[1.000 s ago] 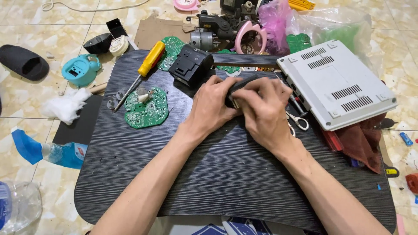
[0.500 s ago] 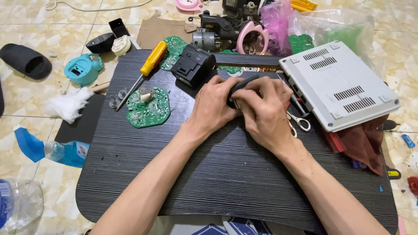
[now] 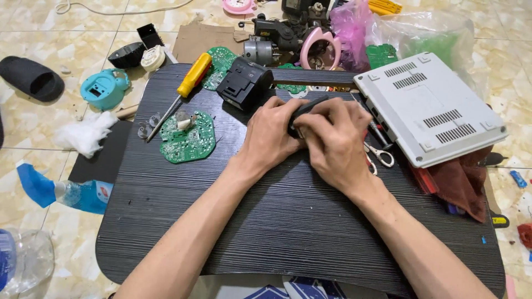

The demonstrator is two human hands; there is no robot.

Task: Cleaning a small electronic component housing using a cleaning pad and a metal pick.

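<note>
Both hands mostly hide small black part.

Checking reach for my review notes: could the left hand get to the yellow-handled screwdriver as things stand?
Probably yes. The yellow-handled screwdriver lies uncovered on the black table, off to the left of the left hand, with only bare tabletop between. That hand would first have to let go of the small black part.

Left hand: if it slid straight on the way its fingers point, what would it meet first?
The left hand points up and right, fingers on a small black part held with the right hand. That part comes first; beyond lies the grey box, though depth is unclear.
</note>
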